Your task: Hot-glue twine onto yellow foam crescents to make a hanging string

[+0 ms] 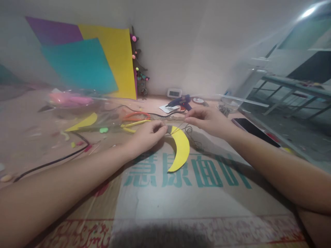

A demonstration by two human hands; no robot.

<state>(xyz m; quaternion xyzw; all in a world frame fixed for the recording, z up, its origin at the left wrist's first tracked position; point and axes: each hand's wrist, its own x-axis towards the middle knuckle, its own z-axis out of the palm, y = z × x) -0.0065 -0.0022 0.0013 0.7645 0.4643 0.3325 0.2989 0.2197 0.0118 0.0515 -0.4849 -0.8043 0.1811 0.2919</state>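
Note:
Near the middle, my left hand is closed in a pinch on the dark upper tip of a yellow crescent-shaped cutout. The cutout curves down toward me over the printed sheet. My right hand, beside it on the right, pinches a thin dark wire or thread between thumb and forefinger. That strand runs down to the cutout's top, and loose curls of it trail to the right. Whether it wraps fully around the tip is too fine to make out.
Past my hands lie a blue glue gun, a small white digital clock and tools with orange handles and yellow handles. Another yellow cutout and a black cord are left; a phone is right. Coloured sheets lean behind.

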